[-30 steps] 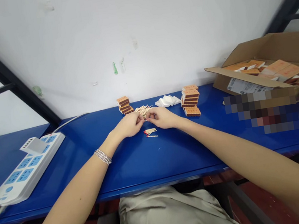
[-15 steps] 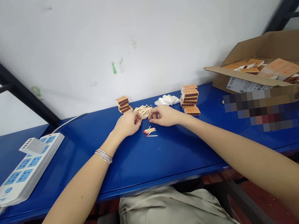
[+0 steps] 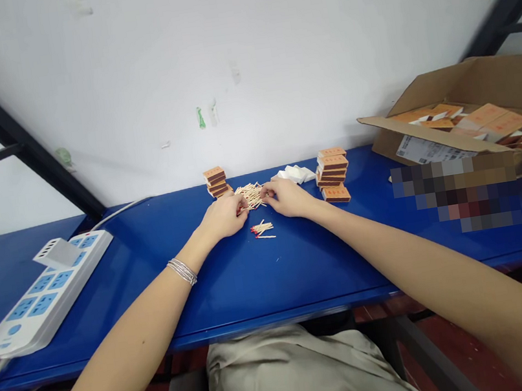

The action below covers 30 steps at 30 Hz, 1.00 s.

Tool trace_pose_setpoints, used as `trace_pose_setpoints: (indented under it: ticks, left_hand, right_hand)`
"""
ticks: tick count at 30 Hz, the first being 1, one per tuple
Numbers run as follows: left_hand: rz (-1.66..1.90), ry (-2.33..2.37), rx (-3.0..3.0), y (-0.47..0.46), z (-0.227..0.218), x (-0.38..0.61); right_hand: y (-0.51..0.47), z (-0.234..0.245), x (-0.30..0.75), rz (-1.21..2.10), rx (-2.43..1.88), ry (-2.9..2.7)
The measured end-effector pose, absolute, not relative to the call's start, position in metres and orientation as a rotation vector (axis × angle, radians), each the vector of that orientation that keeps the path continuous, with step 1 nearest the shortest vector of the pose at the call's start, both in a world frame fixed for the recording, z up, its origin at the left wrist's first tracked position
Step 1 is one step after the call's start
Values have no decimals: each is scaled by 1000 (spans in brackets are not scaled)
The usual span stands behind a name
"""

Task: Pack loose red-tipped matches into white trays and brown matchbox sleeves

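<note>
Small reddish characters along the stacked orange-and-brown cardboard matchboxes [image 3: 333, 162], and they're too tiny to read! Across to the open brown cardboard carton [image 3: 502, 74]: a white rectangular printed label [image 3: 430, 148], dark lines and a square code, no word legible!

Wooden matches [image 3: 253, 194]; glossy table [image 3: 279, 284]; matt cardboard carton [image 3: 493, 77]; smooth plastic power strip [image 3: 50, 290]
</note>
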<state>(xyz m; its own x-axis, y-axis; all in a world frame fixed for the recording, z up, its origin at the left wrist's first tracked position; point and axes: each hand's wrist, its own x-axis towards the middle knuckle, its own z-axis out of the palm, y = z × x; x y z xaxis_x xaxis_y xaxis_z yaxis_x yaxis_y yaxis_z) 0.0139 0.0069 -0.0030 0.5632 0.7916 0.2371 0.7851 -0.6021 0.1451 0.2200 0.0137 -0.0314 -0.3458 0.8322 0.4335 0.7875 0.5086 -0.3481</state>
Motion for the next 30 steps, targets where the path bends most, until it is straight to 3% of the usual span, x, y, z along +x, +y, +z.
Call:
trace_pose_setpoints:
  ticks: [8,16,30]
  left_hand:
    - [408,1408,2757,8,-4,13]
    - [396,1429,2734,7,-3,15]
    - [408,1408,2700,7,-3,15]
  right_hand:
    - [12,-20,227,236,-1337,-2094]
    - [-9,-3,225,740,-1179,-2359]
    - [4,-14,231,395,-1425,-2273]
